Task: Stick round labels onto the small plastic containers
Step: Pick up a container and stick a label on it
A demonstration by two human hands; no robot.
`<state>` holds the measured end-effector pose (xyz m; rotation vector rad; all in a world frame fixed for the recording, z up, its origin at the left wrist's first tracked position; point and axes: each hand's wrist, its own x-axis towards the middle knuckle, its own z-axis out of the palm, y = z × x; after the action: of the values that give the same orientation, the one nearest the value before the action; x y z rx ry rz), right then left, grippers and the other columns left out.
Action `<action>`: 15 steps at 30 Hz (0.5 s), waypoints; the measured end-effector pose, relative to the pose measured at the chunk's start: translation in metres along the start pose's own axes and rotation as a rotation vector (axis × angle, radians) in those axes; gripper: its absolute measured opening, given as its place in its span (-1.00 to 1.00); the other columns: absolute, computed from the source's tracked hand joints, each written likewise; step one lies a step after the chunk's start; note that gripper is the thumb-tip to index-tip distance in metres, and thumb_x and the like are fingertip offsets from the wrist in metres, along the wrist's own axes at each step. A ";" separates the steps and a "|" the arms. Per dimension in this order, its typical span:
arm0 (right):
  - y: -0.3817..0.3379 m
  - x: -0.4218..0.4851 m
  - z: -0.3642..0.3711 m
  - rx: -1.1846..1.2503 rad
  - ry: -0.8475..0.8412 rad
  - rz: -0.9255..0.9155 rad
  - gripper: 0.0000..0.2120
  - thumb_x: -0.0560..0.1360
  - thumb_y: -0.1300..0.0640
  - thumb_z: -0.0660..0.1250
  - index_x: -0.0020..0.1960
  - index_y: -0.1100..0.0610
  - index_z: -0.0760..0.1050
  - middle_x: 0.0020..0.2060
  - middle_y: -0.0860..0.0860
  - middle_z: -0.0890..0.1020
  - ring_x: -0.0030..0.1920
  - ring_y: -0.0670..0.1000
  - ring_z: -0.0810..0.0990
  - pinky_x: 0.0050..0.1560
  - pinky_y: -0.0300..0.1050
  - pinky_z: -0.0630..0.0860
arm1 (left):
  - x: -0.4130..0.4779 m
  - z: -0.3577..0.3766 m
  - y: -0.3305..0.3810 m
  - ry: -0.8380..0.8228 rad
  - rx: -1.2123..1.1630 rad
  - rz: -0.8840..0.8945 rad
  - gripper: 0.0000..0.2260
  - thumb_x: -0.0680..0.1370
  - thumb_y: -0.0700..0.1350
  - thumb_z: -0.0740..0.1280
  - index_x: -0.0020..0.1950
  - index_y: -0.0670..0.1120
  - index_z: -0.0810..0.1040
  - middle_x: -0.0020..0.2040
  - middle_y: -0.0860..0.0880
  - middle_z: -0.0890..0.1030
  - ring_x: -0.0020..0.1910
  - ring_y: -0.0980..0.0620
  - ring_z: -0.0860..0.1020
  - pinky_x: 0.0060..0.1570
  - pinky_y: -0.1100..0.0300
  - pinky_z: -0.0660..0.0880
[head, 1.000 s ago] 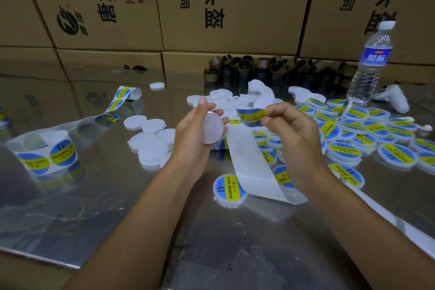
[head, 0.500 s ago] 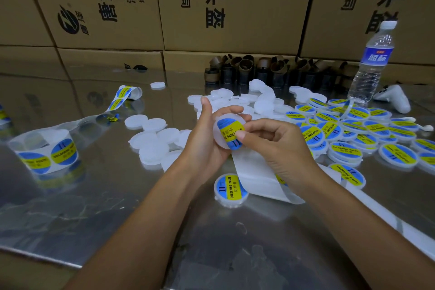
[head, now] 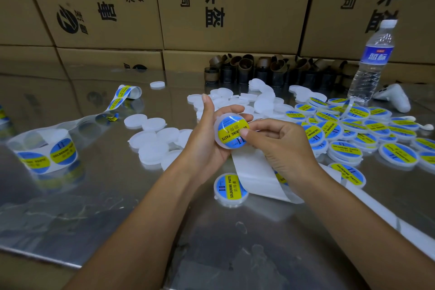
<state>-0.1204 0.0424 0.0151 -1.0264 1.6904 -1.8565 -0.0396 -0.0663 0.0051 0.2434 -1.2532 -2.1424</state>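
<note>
My left hand (head: 207, 139) gripped a small white container (head: 231, 130) above mid-table, fingers curled round it | my right hand (head: 282, 146) pinched its right edge, thumb pressed on the blue-and-yellow round label (head: 229, 127) | labelled containers (head: 353, 129) piled at right | blank containers (head: 150, 141) just left of my hands | label roll (head: 44, 152) at left

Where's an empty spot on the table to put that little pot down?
Bare table lies between the label roll and the unlabelled pots, and along the front edge. The right side is crowded with labelled pots.
</note>
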 end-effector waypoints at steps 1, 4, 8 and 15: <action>0.000 0.000 0.000 -0.002 0.002 0.002 -0.91 0.34 0.17 0.50 -0.29 0.05 0.62 -0.42 -0.05 0.64 -0.36 -0.19 0.57 -0.27 -0.39 0.47 | -0.001 0.001 0.000 -0.001 0.023 0.008 -0.46 0.46 0.30 0.06 -0.15 -0.13 0.58 -0.20 -0.11 0.67 -0.15 -0.04 0.66 -0.11 0.11 0.61; -0.002 -0.001 0.000 0.002 -0.007 0.003 -0.92 0.36 0.19 0.49 -0.26 0.07 0.62 -0.46 -0.08 0.62 -0.43 -0.23 0.53 -0.32 -0.43 0.45 | -0.003 0.000 -0.002 -0.016 0.085 0.058 -0.61 0.37 0.18 0.23 -0.09 -0.12 0.56 -0.19 -0.07 0.68 -0.15 0.01 0.66 -0.20 0.18 0.61; -0.004 -0.003 0.000 0.023 -0.003 0.012 -0.94 0.37 0.19 0.48 -0.26 0.09 0.61 -0.49 -0.09 0.61 -0.47 -0.24 0.52 -0.37 -0.45 0.41 | -0.007 -0.002 -0.003 -0.068 0.098 0.069 -0.77 0.39 -0.07 0.35 0.00 -0.12 0.56 -0.12 -0.05 0.67 -0.09 -0.02 0.65 -0.12 0.19 0.59; -0.005 -0.003 0.000 0.028 0.011 0.033 -0.95 0.38 0.19 0.47 -0.24 0.13 0.61 -0.52 -0.09 0.60 -0.49 -0.24 0.51 -0.42 -0.45 0.40 | -0.008 -0.003 -0.003 -0.112 0.090 0.084 -0.76 0.37 -0.22 0.36 0.03 -0.12 0.55 -0.13 -0.04 0.68 -0.10 0.02 0.65 -0.14 0.24 0.57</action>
<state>-0.1175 0.0452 0.0190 -0.9733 1.6731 -1.8622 -0.0338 -0.0623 -0.0001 0.1082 -1.4007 -2.0551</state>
